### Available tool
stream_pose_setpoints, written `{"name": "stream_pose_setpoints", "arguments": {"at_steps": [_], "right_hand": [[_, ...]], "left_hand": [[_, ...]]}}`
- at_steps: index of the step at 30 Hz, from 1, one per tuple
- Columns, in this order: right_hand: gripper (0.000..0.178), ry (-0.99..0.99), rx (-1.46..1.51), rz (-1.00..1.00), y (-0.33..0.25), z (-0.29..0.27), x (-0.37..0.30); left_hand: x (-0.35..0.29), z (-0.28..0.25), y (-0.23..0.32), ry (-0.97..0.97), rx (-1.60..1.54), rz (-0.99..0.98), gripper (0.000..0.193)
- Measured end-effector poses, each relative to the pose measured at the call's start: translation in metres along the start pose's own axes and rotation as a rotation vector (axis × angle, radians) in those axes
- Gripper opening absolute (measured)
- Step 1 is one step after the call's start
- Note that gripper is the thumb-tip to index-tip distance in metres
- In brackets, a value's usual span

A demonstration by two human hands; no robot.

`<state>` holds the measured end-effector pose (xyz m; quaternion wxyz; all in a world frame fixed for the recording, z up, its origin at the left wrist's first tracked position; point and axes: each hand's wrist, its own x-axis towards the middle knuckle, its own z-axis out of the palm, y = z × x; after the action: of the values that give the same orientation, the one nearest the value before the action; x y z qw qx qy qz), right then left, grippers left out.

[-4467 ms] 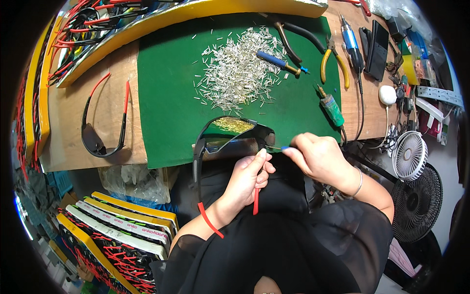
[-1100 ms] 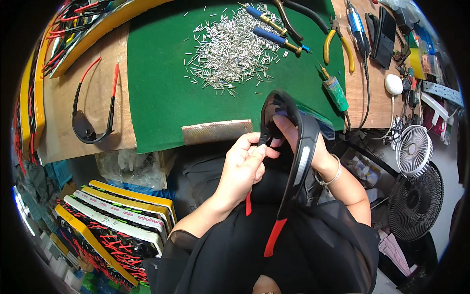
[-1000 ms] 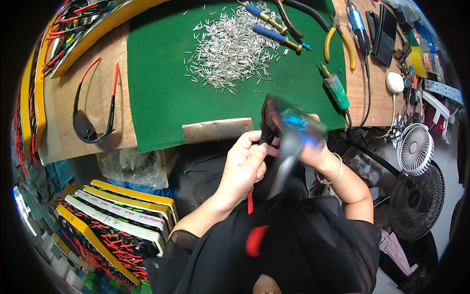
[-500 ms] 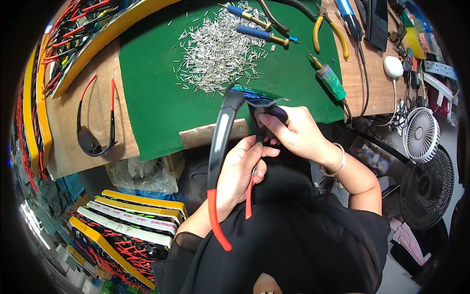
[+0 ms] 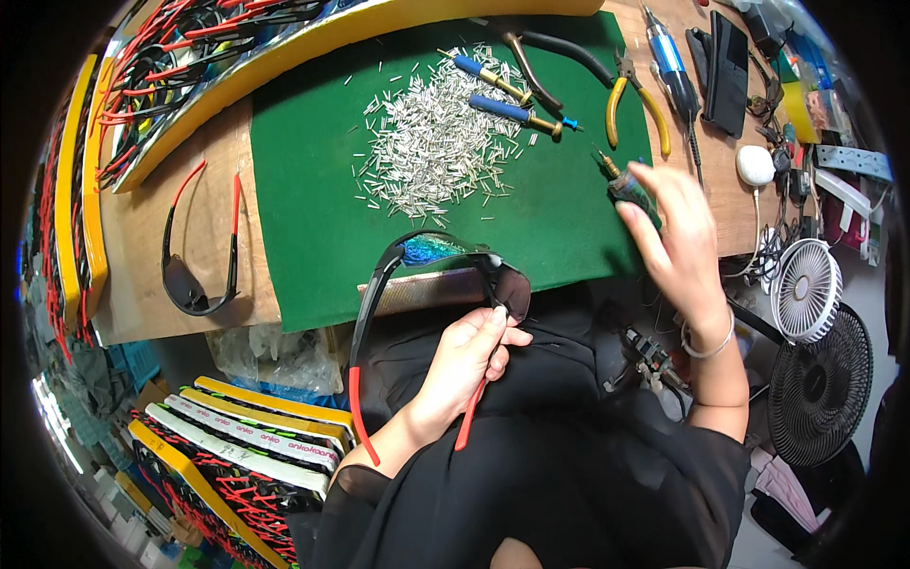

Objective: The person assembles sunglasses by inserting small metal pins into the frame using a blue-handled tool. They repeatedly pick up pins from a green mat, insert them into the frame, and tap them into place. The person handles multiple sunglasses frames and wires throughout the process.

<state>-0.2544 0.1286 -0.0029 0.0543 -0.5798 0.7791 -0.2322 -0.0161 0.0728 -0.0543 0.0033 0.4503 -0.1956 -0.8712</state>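
My left hand [image 5: 466, 358] is closed on a pair of sunglasses [image 5: 368, 313], pinching near the hinge of one temple. The frame is black with red temple tips, and the lens has a blue-green mirror sheen; the glasses are above my lap by the table's front edge. On the right of the green mat, my right hand [image 5: 681, 248] has its thumb and fingers around the handle of a small corded electric screwdriver [image 5: 633, 192], green with a brass-coloured front end. The screwdriver's tip points up and left, and my fingers hide part of its body.
Small silver pins [image 5: 427, 142] lie heaped on the green mat [image 5: 303, 190], with two blue-handled screwdrivers [image 5: 500, 109] on them. Yellow-handled pliers [image 5: 618, 109] lie beyond my right hand. More sunglasses [image 5: 194, 302] rest at left, near yellow-edged trays [image 5: 190, 142]. Fans [image 5: 804, 284] stand right.
My right hand has let go of the sunglasses and moved right and away to the electric screwdriver. My left hand keeps the sunglasses, now tilted with the lens facing more upward.
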Motion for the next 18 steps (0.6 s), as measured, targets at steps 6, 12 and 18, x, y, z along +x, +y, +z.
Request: {"name": "stream_pose_setpoints", "arguments": {"at_steps": [6,12,18], "right_hand": [[0.038,0.009,-0.224,0.029,0.023,0.037,-0.001],[0.034,-0.184,0.187,0.002,-0.016,0.009,0.008],[0.035,-0.242,0.042,0.006,-0.040,0.046,0.013]], "left_hand": [[-0.002,0.000,0.009,-0.056,-0.070,-0.059,0.025],[-0.001,-0.003,0.009,-0.080,-0.101,-0.043,0.024],[0.001,0.005,0.011,-0.009,-0.039,0.010,0.024]]}}
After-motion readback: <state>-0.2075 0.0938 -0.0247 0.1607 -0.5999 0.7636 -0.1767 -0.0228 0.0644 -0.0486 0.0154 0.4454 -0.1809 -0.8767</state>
